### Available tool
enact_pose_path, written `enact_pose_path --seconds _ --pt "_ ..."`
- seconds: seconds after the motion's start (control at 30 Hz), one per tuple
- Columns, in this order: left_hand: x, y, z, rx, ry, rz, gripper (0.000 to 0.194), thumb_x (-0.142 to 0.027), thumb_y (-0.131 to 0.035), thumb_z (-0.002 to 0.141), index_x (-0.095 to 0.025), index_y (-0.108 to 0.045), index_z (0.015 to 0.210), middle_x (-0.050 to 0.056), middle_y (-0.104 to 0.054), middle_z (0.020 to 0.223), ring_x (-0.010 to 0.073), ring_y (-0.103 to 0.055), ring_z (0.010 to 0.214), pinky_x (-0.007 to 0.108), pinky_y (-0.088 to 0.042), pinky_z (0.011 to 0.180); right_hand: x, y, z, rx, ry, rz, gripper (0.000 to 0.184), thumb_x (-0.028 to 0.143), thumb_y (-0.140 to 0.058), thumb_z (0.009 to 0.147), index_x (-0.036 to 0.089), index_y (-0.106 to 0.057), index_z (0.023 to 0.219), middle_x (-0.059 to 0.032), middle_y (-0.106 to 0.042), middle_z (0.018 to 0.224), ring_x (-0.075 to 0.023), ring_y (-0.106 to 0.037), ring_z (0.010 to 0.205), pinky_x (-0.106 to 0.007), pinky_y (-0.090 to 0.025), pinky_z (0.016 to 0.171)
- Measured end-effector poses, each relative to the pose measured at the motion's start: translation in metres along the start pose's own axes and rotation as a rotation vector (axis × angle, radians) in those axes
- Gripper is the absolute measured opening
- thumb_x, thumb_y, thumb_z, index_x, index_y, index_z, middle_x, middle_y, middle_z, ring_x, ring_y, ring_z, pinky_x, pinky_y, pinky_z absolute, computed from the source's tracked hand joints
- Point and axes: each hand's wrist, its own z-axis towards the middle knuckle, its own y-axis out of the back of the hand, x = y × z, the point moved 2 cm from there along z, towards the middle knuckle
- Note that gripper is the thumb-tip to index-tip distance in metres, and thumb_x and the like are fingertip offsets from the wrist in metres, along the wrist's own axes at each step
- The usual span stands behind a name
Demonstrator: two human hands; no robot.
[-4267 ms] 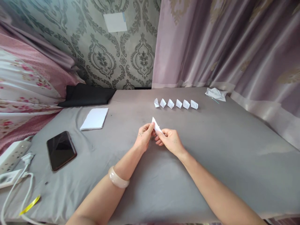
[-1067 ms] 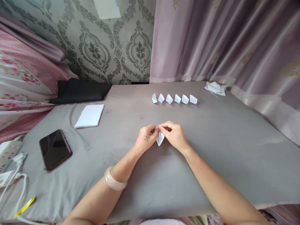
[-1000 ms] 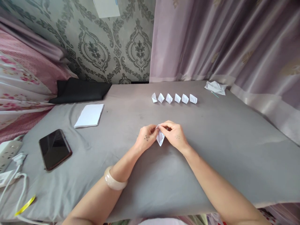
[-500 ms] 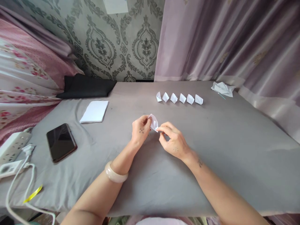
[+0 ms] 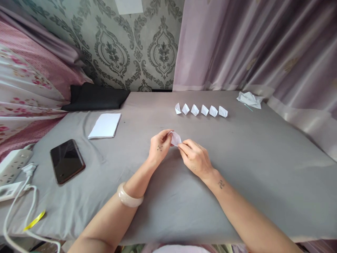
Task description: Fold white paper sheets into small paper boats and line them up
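Note:
A small piece of folded white paper [image 5: 176, 139] is held up over the middle of the cloth-covered table. My left hand [image 5: 160, 144] pinches its left side between thumb and fingers. My right hand [image 5: 195, 154] pinches its lower right corner, fingertips closed together. Beyond my hands, several small folded paper shapes [image 5: 195, 110] stand in a row. They look like the piece I hold, though its exact form is partly covered by my fingers.
A stack of white paper [image 5: 105, 125] lies to the left, with a black phone [image 5: 67, 161] nearer me. Power strips [image 5: 13, 165] with a white cable and a yellow strip [image 5: 34, 220] are at far left. Black cloth [image 5: 97, 97] and crumpled white paper [image 5: 250, 99] lie at the back.
The folded paper has turned from upright to a more sideways tilt. My right thumb and fingers, somewhat apart before, have closed on its corner.

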Motion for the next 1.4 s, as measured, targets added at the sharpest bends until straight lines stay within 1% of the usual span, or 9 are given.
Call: enact_pose_path --seconds 0.27,0.5,0.63,0.8,0.9,1.03,1.2,1.3,1.4 --pt "0.008 -0.003 0.002 0.010 0.099 -0.138 0.023 -0.031 -0.058 0.081 -0.013 -0.065 0.092 0.005 -0.069 0.077 0.0150 -0.064 0.064 0.027 -0.054 0.062 0.000 -0.004 -0.004 0.080 -0.038 -0.025 0.020 0.014 -0.048 0.092 0.021 -0.066 0.089 -0.0020 -0.064 0.081 -0.0121 -0.056 0.069 -0.025 -0.035 0.062" --pt "0.006 -0.006 0.003 0.035 0.226 -0.281 0.021 -0.014 -0.056 0.067 -0.011 -0.063 0.086 0.001 -0.066 0.069 0.0120 -0.061 0.061 0.022 -0.050 0.059 0.001 -0.006 -0.003 0.132 -0.010 -0.062 0.024 0.008 -0.044 0.091 0.018 -0.065 0.084 -0.0028 -0.063 0.079 -0.0127 -0.055 0.070 -0.026 -0.035 0.065" --pt "0.010 -0.004 0.004 -0.003 0.259 -0.221 0.020 -0.017 -0.055 0.069 -0.012 -0.064 0.086 0.001 -0.066 0.068 0.0130 -0.062 0.060 0.023 -0.051 0.058 0.002 -0.006 -0.002 0.153 -0.006 -0.062 0.022 0.011 -0.046 0.092 0.019 -0.065 0.086 -0.0026 -0.063 0.081 -0.0133 -0.056 0.071 -0.027 -0.037 0.065" --pt "0.019 -0.002 0.007 0.047 0.189 -0.043 0.019 -0.022 -0.051 0.077 -0.014 -0.065 0.086 0.003 -0.067 0.070 0.0147 -0.065 0.061 0.024 -0.052 0.058 0.002 -0.006 -0.003 0.163 -0.038 -0.010 0.023 0.013 -0.045 0.093 0.020 -0.066 0.087 -0.0027 -0.065 0.082 -0.0139 -0.058 0.073 -0.027 -0.038 0.065" --pt "0.022 0.001 0.010 0.057 0.216 0.026 0.019 -0.023 -0.049 0.079 -0.015 -0.064 0.086 0.003 -0.068 0.070 0.0147 -0.066 0.060 0.023 -0.052 0.056 0.003 -0.007 -0.003 0.173 -0.059 0.050 0.023 0.016 -0.044 0.094 0.020 -0.066 0.094 -0.0039 -0.066 0.086 -0.0145 -0.059 0.076 -0.026 -0.040 0.065" --pt "0.019 0.006 0.016 0.064 0.251 0.075 0.019 -0.023 -0.047 0.081 -0.015 -0.063 0.074 0.003 -0.066 0.062 0.0146 -0.064 0.051 0.023 -0.050 0.051 0.006 -0.009 0.004 0.239 -0.043 0.127 0.023 0.018 -0.044 0.095 0.020 -0.065 0.103 -0.0044 -0.066 0.088 -0.0144 -0.060 0.077 -0.024 -0.041 0.066" --pt "0.014 0.019 0.024 0.023 0.262 0.122 0.020 -0.025 -0.051 0.080 -0.015 -0.061 0.066 0.002 -0.062 0.051 0.0152 -0.061 0.044 0.021 -0.045 0.043 0.012 -0.013 0.024 0.316 -0.031 0.160 0.022 0.019 -0.046 0.094 0.019 -0.067 0.096 -0.0039 -0.065 0.085 -0.0132 -0.059 0.074 -0.023 -0.041 0.066" --pt "0.017 0.028 0.031 -0.033 0.284 0.130 0.023 -0.032 -0.053 0.082 -0.014 -0.063 0.071 0.003 -0.062 0.050 0.0151 -0.060 0.042 0.022 -0.045 0.043 0.013 -0.021 0.039 0.359 -0.032 0.161 0.023 0.022 -0.045 0.094 0.020 -0.068 0.094 -0.0029 -0.065 0.084 -0.0122 -0.059 0.072 -0.022 -0.040 0.067" --pt "0.025 0.036 0.039 -0.116 0.293 0.098 0.038 -0.046 -0.048 0.086 -0.012 -0.060 0.097 0.006 -0.069 0.069 0.0141 -0.063 0.046 0.024 -0.050 0.048 0.006 -0.036 0.059 0.373 -0.131 0.123 0.023 0.026 -0.046 0.094 0.023 -0.069 0.093 -0.0019 -0.066 0.085 -0.0120 -0.060 0.077 -0.021 -0.039 0.070"
